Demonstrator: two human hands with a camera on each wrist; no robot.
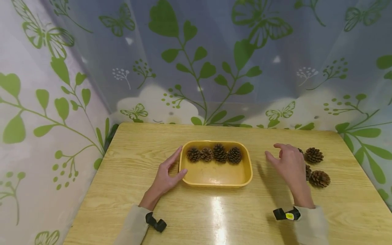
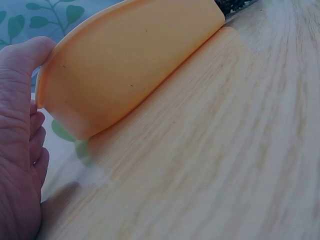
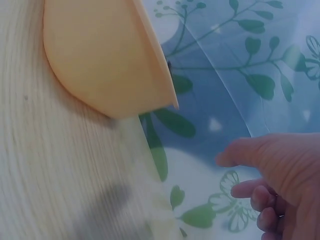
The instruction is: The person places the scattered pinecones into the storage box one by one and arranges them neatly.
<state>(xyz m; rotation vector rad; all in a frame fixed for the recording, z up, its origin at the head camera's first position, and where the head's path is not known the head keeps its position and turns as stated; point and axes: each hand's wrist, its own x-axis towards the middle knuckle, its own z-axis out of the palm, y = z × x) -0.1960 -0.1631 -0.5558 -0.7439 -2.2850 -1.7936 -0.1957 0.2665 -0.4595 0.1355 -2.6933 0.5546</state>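
Note:
A yellow plastic container [image 1: 215, 182] stands on the wooden table, with several brown pine cones [image 1: 219, 153] in a row along its far side. My left hand [image 1: 165, 177] holds the container's left end, its thumb at the rim and its fingers along the outside. In the left wrist view, the thumb [image 2: 37, 50] meets the rim. To the right of the container, my right hand [image 1: 289, 165] is raised over the table, holding nothing, thumb and index finger apart. More pine cones [image 1: 320, 179] lie just beyond it on the right, some partly hidden behind the hand.
The wooden table [image 1: 137, 146] backs onto a curtain [image 1: 214, 68] printed with green leaves and butterflies. A similar leafy sheet [image 1: 39, 153] hangs along the left side. Each wrist wears a black strap with a small camera.

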